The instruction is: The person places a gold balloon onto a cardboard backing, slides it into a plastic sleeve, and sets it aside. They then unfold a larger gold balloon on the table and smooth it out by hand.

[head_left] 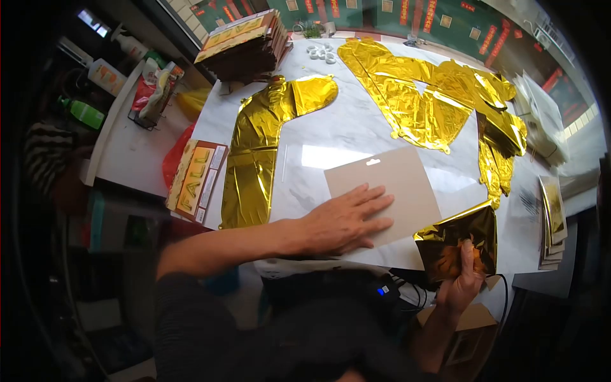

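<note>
My left hand (349,220) lies flat with fingers spread on a grey-brown cardboard sheet (407,181) that has a hanging slot near its top edge. At the table's front right, my right hand (463,277) grips a folded gold foil piece (474,232), thumb on top; its other fingers are hidden behind the foil. Left of the cardboard lies a flat gold foil shape (254,149), bent at its top. Larger gold foil shapes (423,95) lie behind the cardboard and towards the right.
Printed packs are stacked (245,48) at the back left, and another pack (197,181) lies at the left edge. White rolls (321,53) sit at the back. Cards (552,219) and plastic bags (538,118) are at the right. An open cardboard box (471,334) is below the table.
</note>
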The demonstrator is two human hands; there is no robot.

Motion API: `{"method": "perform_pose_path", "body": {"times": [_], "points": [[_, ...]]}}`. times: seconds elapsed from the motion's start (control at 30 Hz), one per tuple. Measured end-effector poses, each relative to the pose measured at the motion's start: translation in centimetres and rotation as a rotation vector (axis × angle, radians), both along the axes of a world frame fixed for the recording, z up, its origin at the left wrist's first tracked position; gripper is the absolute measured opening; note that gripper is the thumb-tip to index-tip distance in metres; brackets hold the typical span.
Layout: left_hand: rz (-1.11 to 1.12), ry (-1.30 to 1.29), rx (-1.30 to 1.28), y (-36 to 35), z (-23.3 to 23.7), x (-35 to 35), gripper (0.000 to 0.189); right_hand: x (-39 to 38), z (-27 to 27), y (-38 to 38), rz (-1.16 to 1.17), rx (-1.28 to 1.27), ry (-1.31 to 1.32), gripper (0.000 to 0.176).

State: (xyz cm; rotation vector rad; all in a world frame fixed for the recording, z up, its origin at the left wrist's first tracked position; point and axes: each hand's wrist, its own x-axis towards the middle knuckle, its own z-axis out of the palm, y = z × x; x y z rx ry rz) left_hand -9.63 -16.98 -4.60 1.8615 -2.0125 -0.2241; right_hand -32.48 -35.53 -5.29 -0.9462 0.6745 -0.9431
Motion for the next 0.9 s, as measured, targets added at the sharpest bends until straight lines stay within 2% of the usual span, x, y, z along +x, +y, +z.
{"method": "perform_pose_path", "body": {"times": [0.1, 0.13, 0.23, 0.27, 0.37, 0.5, 0.57, 0.63, 0.7, 0.8, 0.9], "points": [[-0.015, 0.184, -0.109, -0.5, 0.1, 2.3, 0.044, 0.9, -0.1, -0.2, 0.016, -0.031, -0.013, 0.027], [0.097, 0.161, -0.204, -1.0, 1.2, 4.2, 0.04, 1.0, -0.2, -0.3, 0.03, -0.027, -0.017, 0.029], [0.462, -0.047, -0.424, -3.5, 3.9, 13.6, 0.018, 1.4, -0.6, -0.3, 0.027, -0.023, 0.002, 0.028], [0.584, -0.064, -0.421, -4.1, 4.1, 16.9, 0.015, 1.5, -0.5, -0.3, 0.024, -0.024, 0.0, 0.028], [0.776, -0.352, -0.305, -6.6, 3.6, 25.2, 0.017, 1.7, -0.5, -0.6, 0.019, -0.017, 0.031, 0.031], [0.761, -0.431, -0.243, -8.6, 2.3, 28.6, 0.02, 1.4, -0.8, -0.5, 0.014, -0.029, 0.046, 0.033], [0.755, -0.472, -0.225, -9.4, 2.1, 29.5, 0.021, 1.4, -0.5, -0.5, 0.029, -0.059, 0.136, 0.034], [0.833, -0.377, 0.063, -10.4, 2.1, 30.3, 0.02, 1.2, -0.6, -0.7, 0.043, -0.075, 0.164, 0.035], [0.849, -0.325, 0.046, -10.7, 1.7, 31.0, 0.019, 1.2, -0.7, -0.7, 0.057, -0.088, 0.186, 0.037], [0.847, -0.395, -0.011, -11.2, 1.1, 32.1, 0.019, 1.2, -0.4, -0.5, 0.061, -0.084, 0.155, 0.037], [0.794, -0.516, 0.022, -11.2, 1.1, 32.2, 0.02, 1.0, -0.1, -0.2, 0.047, -0.151, 0.279, 0.039]]}}
